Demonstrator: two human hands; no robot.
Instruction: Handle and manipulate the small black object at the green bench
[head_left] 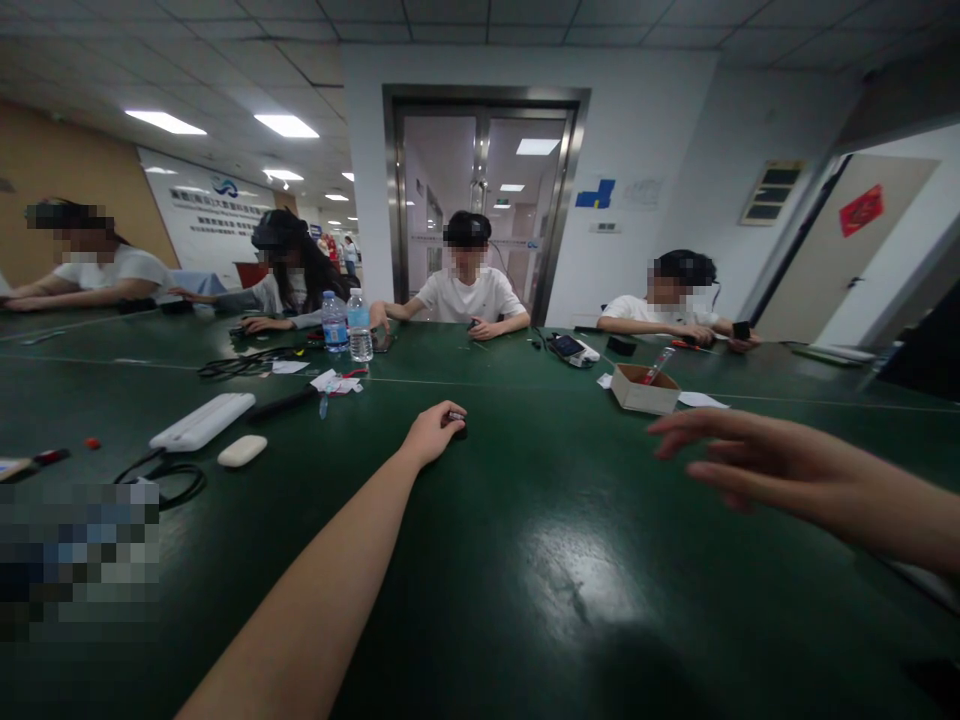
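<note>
Near mid-table, a small dark object [457,416], hard to identify here, rests in the left hand [433,434], fingers curled round it; a light, steady hold should suit it. The left forearm [337,555] stretches forward, low over the green tabletop [510,480]; the right hand [739,455], loosely spread and apparently holding nothing, hangs nearer the open cardboard box [645,399].

This looks like an office: logo sign [196,212], glass double doors [480,195], light panels [286,126] overhead, people [474,294] seated at one green table [540,470].
</note>
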